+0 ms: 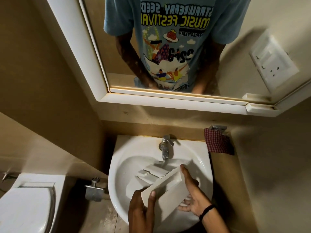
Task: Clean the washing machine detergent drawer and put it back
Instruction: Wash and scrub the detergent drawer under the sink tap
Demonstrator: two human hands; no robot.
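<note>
Over the near half of the sink (pixel 134 148), the left hand (pixel 140 211) clamps the left end of the white detergent drawer (pixel 168 190), thumb on the front panel and fingers hidden beneath. The right hand (pixel 191 197), with a black wristband (pixel 206 211), grips the right end, thumb up the edge and fingers curled underneath. The drawer is tilted, its body reaching to the basin's middle under water running from the tap (pixel 165 148) at the far rim; a checked cloth (pixel 217 142) hangs by the far right corner, below the mirror (pixel 94 47).
</note>
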